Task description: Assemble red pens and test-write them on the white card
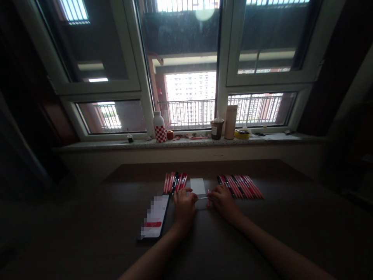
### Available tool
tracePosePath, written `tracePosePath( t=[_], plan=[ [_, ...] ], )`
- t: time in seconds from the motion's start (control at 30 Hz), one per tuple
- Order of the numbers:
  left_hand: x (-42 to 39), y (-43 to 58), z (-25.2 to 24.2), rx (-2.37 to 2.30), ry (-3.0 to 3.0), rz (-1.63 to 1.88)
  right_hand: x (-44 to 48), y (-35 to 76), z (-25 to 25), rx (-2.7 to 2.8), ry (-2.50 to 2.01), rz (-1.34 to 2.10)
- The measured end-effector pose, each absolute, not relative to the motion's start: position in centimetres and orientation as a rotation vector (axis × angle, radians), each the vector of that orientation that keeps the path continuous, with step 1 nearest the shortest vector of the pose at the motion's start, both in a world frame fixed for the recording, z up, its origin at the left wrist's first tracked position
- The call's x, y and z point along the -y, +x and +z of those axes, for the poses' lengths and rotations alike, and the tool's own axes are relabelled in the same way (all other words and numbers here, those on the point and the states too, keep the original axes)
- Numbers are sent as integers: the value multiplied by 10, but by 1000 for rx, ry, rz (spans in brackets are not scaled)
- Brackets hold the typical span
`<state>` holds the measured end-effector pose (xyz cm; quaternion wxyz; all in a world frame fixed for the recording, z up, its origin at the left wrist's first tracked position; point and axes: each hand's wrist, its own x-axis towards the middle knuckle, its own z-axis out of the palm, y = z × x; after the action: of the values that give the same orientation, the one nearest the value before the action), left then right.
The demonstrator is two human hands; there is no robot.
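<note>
A thin white strip (203, 198) spans the gap between my two hands. The fingers of my left hand (185, 207) are closed on its left end. My right hand (223, 201) pinches near its right end. Just under the right fingertips is a slim red-and-pink pen (208, 202), partly covered; whether those fingers also grip it I cannot tell. Beyond the hands lies a small white paper pad (197, 186). A row of pink, red and black pens (175, 182) lies past my left hand, and a longer similar row of pens (241, 186) past my right.
A phone (155, 217) with a lit screen lies on the dark table (116, 217) left of my left hand. Along the windowsill (186, 144) stand a checkered bottle (159, 127), a lidded cup (217, 129), a tall tumbler (230, 122) and a yellow roll (241, 134).
</note>
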<state>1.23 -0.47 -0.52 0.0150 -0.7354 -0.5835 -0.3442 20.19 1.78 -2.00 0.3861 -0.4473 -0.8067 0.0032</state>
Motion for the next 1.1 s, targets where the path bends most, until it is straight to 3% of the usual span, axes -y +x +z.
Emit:
tracePosePath(
  t=[0.73, 1.1],
  plan=[
    [5, 12, -4, 1811, -2273, -1093, -19, 202, -22, 2071, -1166, 26],
    [12, 13, 1, 1982, -2083, -769, -18, 203, -20, 2022, -1254, -26]
  ],
)
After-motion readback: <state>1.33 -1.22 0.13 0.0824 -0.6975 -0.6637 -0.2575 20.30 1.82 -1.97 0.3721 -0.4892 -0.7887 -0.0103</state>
